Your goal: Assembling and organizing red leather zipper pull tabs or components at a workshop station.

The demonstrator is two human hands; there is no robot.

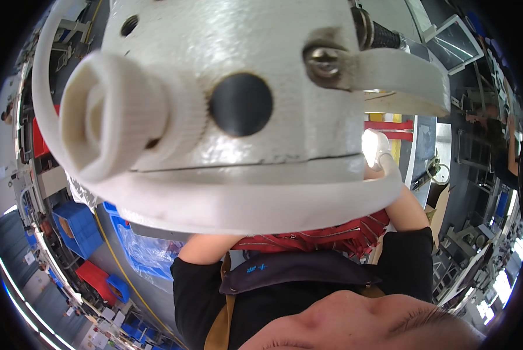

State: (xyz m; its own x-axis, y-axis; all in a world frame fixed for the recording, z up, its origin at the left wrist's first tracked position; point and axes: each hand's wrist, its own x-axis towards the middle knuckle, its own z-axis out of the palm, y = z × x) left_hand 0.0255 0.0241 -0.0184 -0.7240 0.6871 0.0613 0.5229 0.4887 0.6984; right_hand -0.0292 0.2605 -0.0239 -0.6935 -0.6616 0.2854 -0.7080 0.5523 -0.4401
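A white machine head [285, 134], looking like a sewing machine, fills the upper middle of the head view at close range. It bears a white ribbed knob [113, 116], a black round plug [241, 105] and a screw. Dark red fabric with zippers [314, 238] lies below it, in front of my body. My left forearm [206, 248] runs behind the machine, which hides my left hand. On the right my other forearm reaches up beside the machine. Only a sliver of skin of my right hand [373, 174] shows near a lit white lamp [378, 146]; its fingers are hidden.
Red strips [390, 125] lie over something yellow at the right. A blue crate lined with clear plastic [151, 251] stands left of me. Farther left are a blue bin [78, 227] and a red bin [96, 282], beyond a yellow floor line.
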